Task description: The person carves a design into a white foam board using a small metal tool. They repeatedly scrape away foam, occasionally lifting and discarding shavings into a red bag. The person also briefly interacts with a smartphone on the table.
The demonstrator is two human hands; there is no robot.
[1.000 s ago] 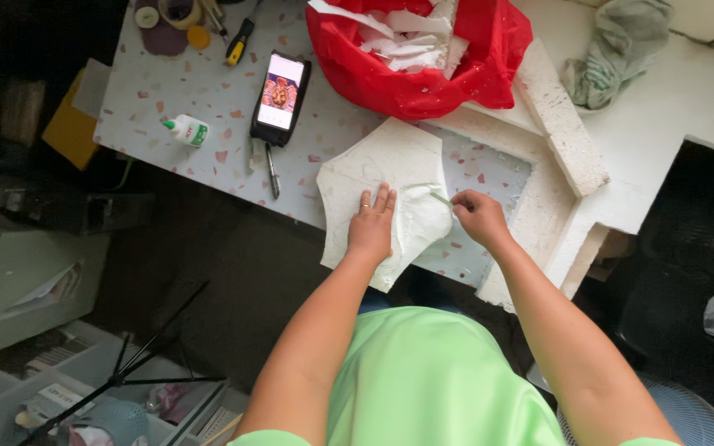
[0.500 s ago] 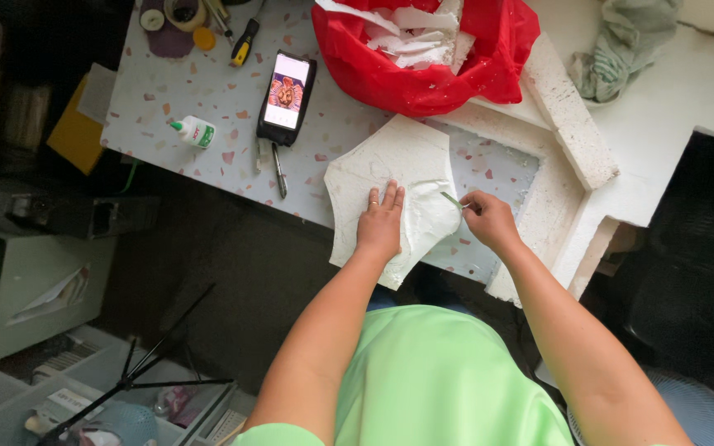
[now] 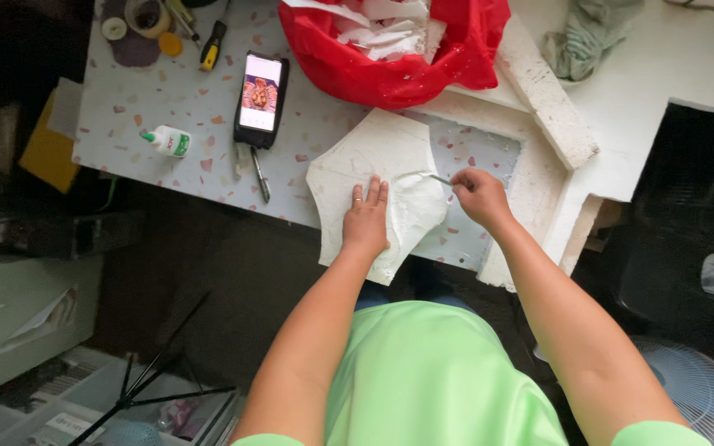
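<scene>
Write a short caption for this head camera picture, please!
Left hand presses a white foam piece flat while right hand works its edge with a thin tool.

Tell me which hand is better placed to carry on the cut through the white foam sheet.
Right. The right hand grips the thin blade with its tip on the white foam sheet; the left hand lies flat on the sheet, pinning it, probably best left there.

Ahead of my hands the red bag [image 3: 390,62] blocks the way; left, the phone [image 3: 260,97] and pen [image 3: 259,173] (close together) narrow the tabletop [image 3: 126,140].
</scene>
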